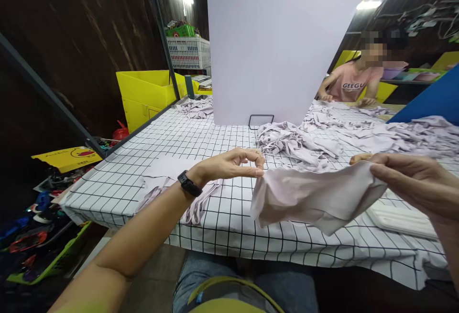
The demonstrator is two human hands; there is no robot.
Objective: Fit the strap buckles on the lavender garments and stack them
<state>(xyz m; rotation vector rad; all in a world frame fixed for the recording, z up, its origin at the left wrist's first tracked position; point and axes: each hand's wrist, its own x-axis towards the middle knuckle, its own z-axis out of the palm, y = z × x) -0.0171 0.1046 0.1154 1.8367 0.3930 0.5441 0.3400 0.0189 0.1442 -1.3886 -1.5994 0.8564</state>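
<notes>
The person's jeans (204,272) show below the table (172,146), which has a checked cover. Above its near edge, a pale piece of cloth (311,196) hangs stretched between two hands. The left hand (238,164), with a black band (189,184) at the wrist, has thumb and fingertips closed on the cloth's upper left corner. The right hand (412,174) pinches the other end between thumb and fingers. A white tray (403,218) sits just beyond and under that hand. Behind the left forearm lie folded cloths (196,206), perhaps in a stack, though the arm partly hides them. Farther back, a heap of similar cloth (287,143) lies before an upright white board (279,50). Beyond, a co-worker in a pink shirt (353,81) leans over more cloth; a yellow box (147,95) stands past the table's left edge.
</notes>
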